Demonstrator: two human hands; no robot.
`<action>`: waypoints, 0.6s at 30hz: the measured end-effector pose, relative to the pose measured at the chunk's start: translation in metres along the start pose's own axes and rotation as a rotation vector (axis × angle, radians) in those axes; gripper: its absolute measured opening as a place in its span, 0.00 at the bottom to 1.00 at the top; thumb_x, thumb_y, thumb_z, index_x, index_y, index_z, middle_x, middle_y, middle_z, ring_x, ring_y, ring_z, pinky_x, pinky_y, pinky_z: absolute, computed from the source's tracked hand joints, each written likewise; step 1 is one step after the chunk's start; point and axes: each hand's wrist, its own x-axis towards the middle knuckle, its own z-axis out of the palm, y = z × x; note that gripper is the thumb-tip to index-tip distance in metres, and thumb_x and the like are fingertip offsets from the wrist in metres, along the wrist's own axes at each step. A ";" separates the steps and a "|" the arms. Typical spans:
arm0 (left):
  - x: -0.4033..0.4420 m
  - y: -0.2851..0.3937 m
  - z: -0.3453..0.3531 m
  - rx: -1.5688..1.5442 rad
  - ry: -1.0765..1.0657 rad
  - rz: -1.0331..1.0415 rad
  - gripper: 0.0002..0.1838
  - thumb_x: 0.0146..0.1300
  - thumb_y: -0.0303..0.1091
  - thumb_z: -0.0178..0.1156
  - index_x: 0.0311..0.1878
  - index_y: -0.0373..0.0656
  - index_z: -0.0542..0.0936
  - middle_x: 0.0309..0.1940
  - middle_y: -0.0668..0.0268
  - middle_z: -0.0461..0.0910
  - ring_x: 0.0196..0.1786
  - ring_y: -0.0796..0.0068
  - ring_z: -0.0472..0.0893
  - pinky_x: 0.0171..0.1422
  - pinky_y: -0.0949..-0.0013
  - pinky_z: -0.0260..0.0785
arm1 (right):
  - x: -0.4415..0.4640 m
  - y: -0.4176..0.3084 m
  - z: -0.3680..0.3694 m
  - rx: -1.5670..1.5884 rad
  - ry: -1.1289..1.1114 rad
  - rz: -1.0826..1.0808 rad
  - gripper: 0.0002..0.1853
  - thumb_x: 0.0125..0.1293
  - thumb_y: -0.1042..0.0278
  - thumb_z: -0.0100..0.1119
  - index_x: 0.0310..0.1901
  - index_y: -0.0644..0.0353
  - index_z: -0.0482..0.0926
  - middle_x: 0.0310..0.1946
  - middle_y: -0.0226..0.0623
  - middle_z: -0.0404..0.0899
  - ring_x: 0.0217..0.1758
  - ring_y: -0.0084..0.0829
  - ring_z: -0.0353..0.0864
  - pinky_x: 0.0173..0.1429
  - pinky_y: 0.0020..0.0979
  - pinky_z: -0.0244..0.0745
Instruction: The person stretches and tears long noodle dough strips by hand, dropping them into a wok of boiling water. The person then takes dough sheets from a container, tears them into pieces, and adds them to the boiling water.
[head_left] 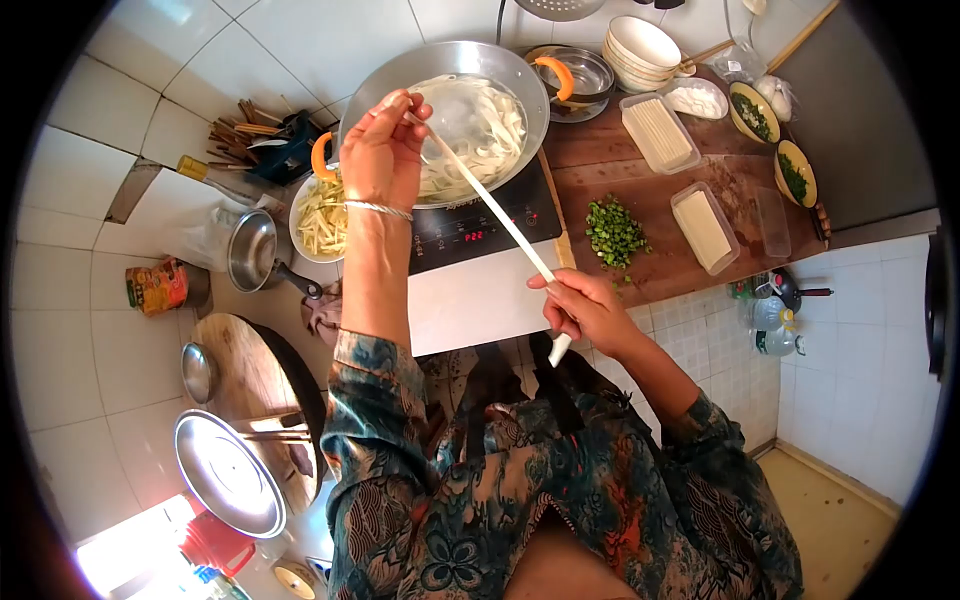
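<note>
Chopped greens (pixel 612 232) lie on the tabletop (pixel 585 178), and the left hand (pixel 383 145) hides part of the wide pot (pixel 440 62). A long, pale strip (pixel 497 211) slants between both hands, left fingers pinching its far end, right hand's (pixel 588 312) fingers clamped above its flared tip.

White-tiled walls (pixel 60 340) flank a wooden counter (pixel 585 160); yellowish floor (pixel 825 515) shows lower right; light (pixel 130 550) glares lower left.
</note>
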 end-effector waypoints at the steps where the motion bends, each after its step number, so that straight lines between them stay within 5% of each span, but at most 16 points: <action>1: 0.006 0.002 -0.002 0.025 -0.005 0.020 0.06 0.61 0.24 0.54 0.39 0.30 0.77 0.35 0.56 0.78 0.37 0.66 0.77 0.36 0.75 0.71 | -0.005 0.005 -0.002 0.003 0.014 0.001 0.13 0.71 0.68 0.42 0.48 0.67 0.74 0.19 0.30 0.71 0.16 0.15 0.64 0.21 0.18 0.59; 18: 0.066 0.014 -0.012 0.274 0.044 0.030 0.05 0.60 0.22 0.55 0.37 0.30 0.77 0.34 0.56 0.79 0.37 0.67 0.79 0.40 0.73 0.75 | -0.071 0.043 -0.024 -0.025 0.053 0.328 0.14 0.68 0.67 0.45 0.47 0.68 0.74 0.21 0.32 0.74 0.17 0.18 0.68 0.23 0.20 0.63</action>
